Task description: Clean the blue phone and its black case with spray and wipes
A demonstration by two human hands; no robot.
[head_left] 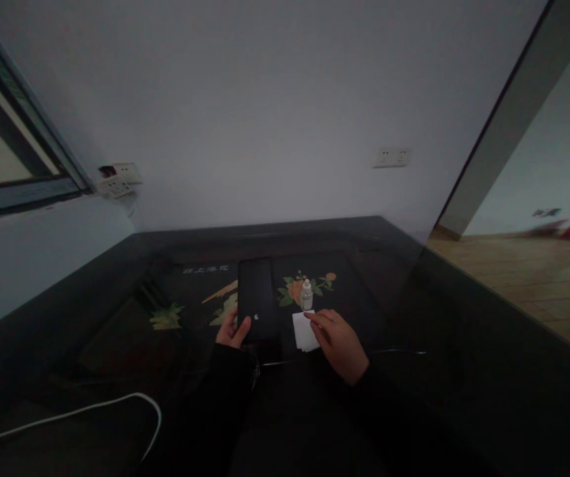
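Note:
A black phone (pixel 255 295) stands tilted off a dark table (pixel 414 311) painted with flowers, its back with a small pale logo facing me. My left hand (pixel 232 330) grips the phone's lower left edge, thumb across the back. My right hand (pixel 338 343) rests on a white folded cloth (pixel 303 331) lying on the table to the right of the phone, fingertips pressed on it. A small clear bottle (pixel 306 295) with a white cap stands upright just behind the cloth.
A white cable (pixel 116 404) curves across the near left of the table. Wall sockets (pixel 118 180) sit at the left corner, and another socket pair (pixel 392 157) is on the back wall. A window is at the far left. A doorway with wooden floor (pixel 527 278) opens on the right.

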